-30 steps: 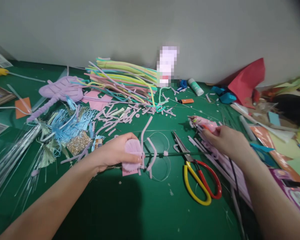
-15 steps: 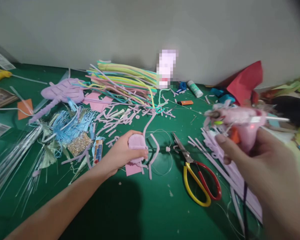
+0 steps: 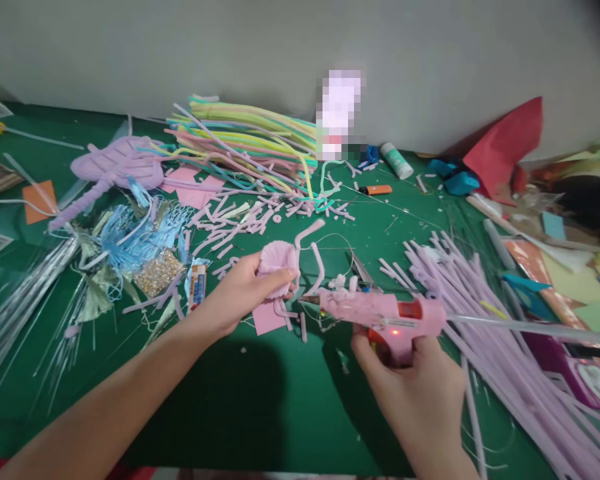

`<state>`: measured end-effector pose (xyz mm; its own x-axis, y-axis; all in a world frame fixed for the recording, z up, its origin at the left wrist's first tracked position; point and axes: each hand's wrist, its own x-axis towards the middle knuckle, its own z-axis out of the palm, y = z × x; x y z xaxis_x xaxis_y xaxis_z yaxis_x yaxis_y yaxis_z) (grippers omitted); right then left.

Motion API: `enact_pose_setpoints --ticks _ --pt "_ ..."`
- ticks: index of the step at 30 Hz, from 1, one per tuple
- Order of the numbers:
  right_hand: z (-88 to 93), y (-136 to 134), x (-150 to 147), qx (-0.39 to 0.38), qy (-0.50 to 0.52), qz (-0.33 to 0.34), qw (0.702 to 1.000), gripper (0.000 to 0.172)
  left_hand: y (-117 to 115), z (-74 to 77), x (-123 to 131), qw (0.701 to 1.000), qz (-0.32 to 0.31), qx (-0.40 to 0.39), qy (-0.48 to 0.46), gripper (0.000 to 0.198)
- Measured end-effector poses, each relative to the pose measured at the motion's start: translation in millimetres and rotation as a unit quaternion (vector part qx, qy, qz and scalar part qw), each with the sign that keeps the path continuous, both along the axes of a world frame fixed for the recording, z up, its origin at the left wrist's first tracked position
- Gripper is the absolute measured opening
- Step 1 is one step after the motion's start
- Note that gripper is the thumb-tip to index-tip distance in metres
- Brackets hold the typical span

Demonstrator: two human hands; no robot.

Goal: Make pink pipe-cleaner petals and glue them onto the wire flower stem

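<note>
The right hand [image 3: 413,387], its grip wrapped round the pink hot glue gun [image 3: 375,310], has brought the nozzle [image 3: 311,300] to four o'clock of the lilac pipe-cleaner piece [image 3: 276,262] pinched above the green table [image 3: 215,407] in the left hand [image 3: 245,290], apparently within gluing reach.

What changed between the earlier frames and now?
The right hand has lifted the pink glue gun from the lilac stems and brought it leftward, nozzle close to the fuzzy lilac piece. The left hand still holds that piece; the colourful bundle stays put.
</note>
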<state>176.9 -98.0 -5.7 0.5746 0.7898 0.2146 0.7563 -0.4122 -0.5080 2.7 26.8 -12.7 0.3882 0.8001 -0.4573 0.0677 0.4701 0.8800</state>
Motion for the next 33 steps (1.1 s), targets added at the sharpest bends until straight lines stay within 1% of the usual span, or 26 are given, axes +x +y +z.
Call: enact_pose_setpoints --ticks 3,5,6,8,11,13,15,17,19,22,25,29,31,33 --pt "-11.1 0 2 0.035 -0.087 0.039 0.995 0.02 1 3.6 -2 0.996 -0.004 0.056 0.065 0.027" --pt "-14.9 -2 3 0.046 -0.126 0.056 0.989 0.016 3 4.3 -3 0.992 -0.016 0.081 0.093 0.026" --pt "-15.2 -2 3 0.048 -0.135 0.054 0.988 0.016 3 4.1 -4 0.992 -0.019 0.087 0.095 0.026" --pt "-11.7 -4 2 0.033 -0.131 0.025 0.99 0.021 4 3.0 -4 0.994 -0.002 0.083 0.069 0.025" --pt "2.2 -8 -2 -0.012 -0.102 -0.064 0.993 0.031 5 1.2 -2 0.996 0.079 0.05 -0.007 0.022" --pt "12.9 -10 -5 -0.019 -0.077 -0.116 0.99 0.031 6 0.5 0 0.989 0.137 0.01 -0.06 0.018" --pt "20.6 -11 -6 -0.016 -0.042 -0.137 0.99 0.029 6 0.2 1 0.978 0.169 -0.043 -0.116 0.012" --pt "23.5 -12 -5 -0.018 0.006 -0.129 0.991 0.029 6 -0.1 0 0.969 0.164 -0.083 -0.163 0.01" --pt "21.9 -10 -3 -0.018 0.052 -0.117 0.992 0.032 6 -0.6 -2 0.967 0.137 -0.094 -0.195 0.012" --pt "16.1 -5 0 -0.014 0.112 -0.105 0.988 0.034 5 -0.9 -4 0.967 0.108 -0.082 -0.215 0.011" --pt "12.0 2 3 -0.025 0.166 -0.094 0.981 0.035 2 0.6 -3 0.967 0.104 -0.062 -0.224 0.004" --pt "11.0 9 8 -0.032 0.261 -0.07 0.962 0.034 -3 3.5 0 0.963 0.08 -0.064 -0.249 0.007" --pt "10.5 10 9 -0.029 0.281 -0.067 0.957 0.033 -5 4.3 2 0.963 0.071 -0.066 -0.252 0.007" --pt "8.9 11 9 -0.028 0.281 -0.065 0.957 0.033 -7 5.0 3 0.965 0.07 -0.061 -0.245 0.01"
